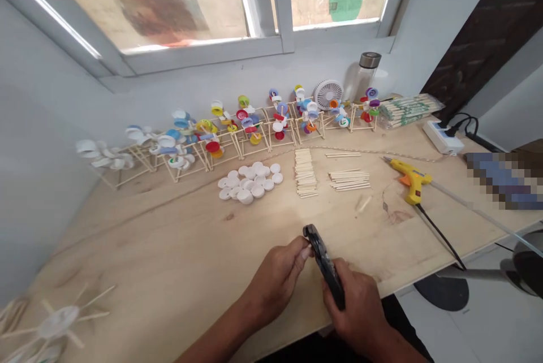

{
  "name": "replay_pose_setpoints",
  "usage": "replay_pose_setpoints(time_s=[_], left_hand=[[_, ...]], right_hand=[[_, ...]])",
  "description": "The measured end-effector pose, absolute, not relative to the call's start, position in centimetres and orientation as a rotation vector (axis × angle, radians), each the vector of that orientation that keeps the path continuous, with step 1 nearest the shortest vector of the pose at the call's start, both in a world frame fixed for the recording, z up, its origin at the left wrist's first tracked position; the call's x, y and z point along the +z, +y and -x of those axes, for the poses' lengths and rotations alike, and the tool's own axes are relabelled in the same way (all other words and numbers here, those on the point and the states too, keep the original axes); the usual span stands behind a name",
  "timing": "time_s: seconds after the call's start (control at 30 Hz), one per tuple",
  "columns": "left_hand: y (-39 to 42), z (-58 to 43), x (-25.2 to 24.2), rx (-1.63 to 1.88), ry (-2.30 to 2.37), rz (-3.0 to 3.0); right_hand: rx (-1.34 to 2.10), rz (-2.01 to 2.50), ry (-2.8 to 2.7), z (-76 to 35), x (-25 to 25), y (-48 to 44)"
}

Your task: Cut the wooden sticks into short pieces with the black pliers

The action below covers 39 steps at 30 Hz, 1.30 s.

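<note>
Holding status: from my remote station I read both hands closed on one tool, a pair of black pliers [324, 267].
Left hand [275, 278]: grasping the upper end of the pliers between thumb and fingers.
Right hand [356, 309]: clenched around the lower end of the pliers.
Tool position: between the hands, tilted, above the near edge of the plywood worktop [178, 255]. I cannot tell whether the pliers grip anything.
Built units: a row of stick frames [237, 131] carrying coloured bottle caps stands along the back wall, about nine by my count. The far-left unit [110, 159] shows mostly white caps. I cannot tell whether any unit is unfinished.
Separate assembly: a stick-and-cap wheel [57, 322] lies at the lower-left corner of the worktop.
Unused stock: white bottle caps [248, 183] lie in a loose pile at mid-board. A stack of wooden sticks [305, 173] sits to their right, with a smaller stack of sticks [350, 180] beyond it. A wrapped stick bundle [409, 109] lies at the back right.
Equipment: a yellow hot glue gun [409, 181] rests on its side at the right, with its black cord [436, 233] running over the board edge. A white power strip [443, 138], small fan [327, 94] and glass bottle [367, 72] stand at the back.
</note>
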State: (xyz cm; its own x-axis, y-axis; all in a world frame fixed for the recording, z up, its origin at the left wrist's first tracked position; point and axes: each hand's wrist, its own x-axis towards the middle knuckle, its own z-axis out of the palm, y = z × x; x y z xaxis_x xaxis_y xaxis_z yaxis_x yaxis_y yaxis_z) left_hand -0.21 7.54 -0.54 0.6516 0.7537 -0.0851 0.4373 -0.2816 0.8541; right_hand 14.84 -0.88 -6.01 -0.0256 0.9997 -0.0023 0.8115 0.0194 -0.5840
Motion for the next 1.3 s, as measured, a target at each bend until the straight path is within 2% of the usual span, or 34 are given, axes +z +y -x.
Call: replay_pose_setpoints(time_s=[0.27, 0.53, 0.67, 0.97, 1.3], left_hand=[[6.9, 1.0, -2.2, 0.594, 1.216, -1.85], [10.2, -4.1, -3.5, 0.522, 1.061, -2.067], [12.6, -8.5, -3.1, 0.403, 1.063, -2.369], [16.7, -17.7, -3.2, 0.276, 1.097, -2.62], [17.6, -21.7, -4.2, 0.023, 1.085, -2.816]], right_hand=[[0.901, 1.726, -1.709, -15.8, -3.7, -0.9], [1.16, 1.429, -1.254, -17.8, -3.2, -3.6], [1.188, 1.382, -1.078, -18.9, -3.4, -4.2], [1.138, 1.382, -0.934, -20.9, -4.4, -3.9], [1.217, 1.325, -0.856, -21.1, -4.6, -3.6]])
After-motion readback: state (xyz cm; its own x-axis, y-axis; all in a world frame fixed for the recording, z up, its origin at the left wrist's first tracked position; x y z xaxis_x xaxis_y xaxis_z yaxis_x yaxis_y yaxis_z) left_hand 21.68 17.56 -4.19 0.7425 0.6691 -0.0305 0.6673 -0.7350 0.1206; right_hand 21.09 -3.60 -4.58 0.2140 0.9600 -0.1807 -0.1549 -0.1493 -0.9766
